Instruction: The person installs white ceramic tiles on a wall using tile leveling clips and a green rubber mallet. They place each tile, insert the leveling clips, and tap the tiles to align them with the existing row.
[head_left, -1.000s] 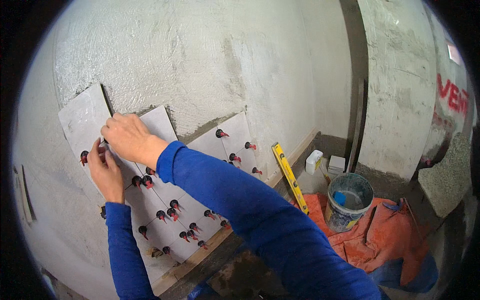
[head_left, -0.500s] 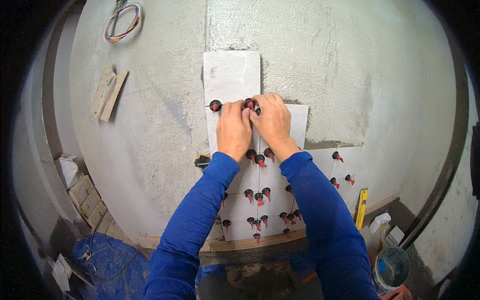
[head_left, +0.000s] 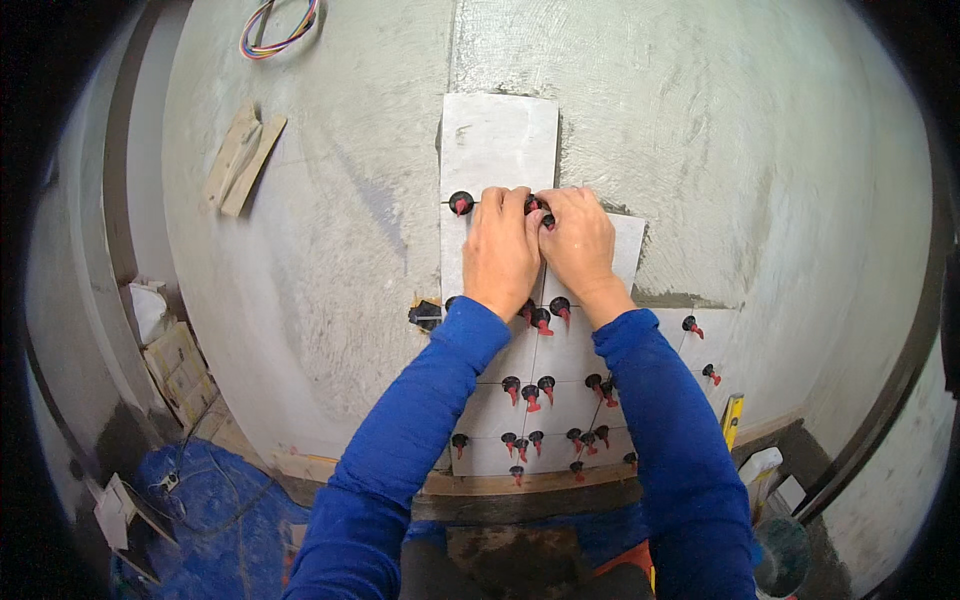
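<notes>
Both hands meet at the joint below the topmost white wall tile [head_left: 499,135]. Fingers of my left hand [head_left: 502,250] and my right hand [head_left: 582,240] close around a black and red tile leveling clip [head_left: 532,203]. Just below it, by the right thumb, sits a second dark clip [head_left: 548,221]. To the left of my left hand, another leveling clip [head_left: 460,203] stands in the same joint. Under my wrists, several more black clips with red handles [head_left: 541,320] stick out of the joints in the lower rows. Part of the fingertips' grip is hidden.
A black wall box [head_left: 425,315] is set beside the tiles at left. Coiled coloured wires [head_left: 280,45] hang above a wooden piece [head_left: 245,158] on the wall. At lower right are a yellow level [head_left: 733,420] and a bucket [head_left: 782,556]; a blue sheet [head_left: 215,525] covers the floor at left.
My view has shifted, so the wall and tiles appear farther right. Both hands stay at the same clip, with their fingers slightly repositioned around it.
</notes>
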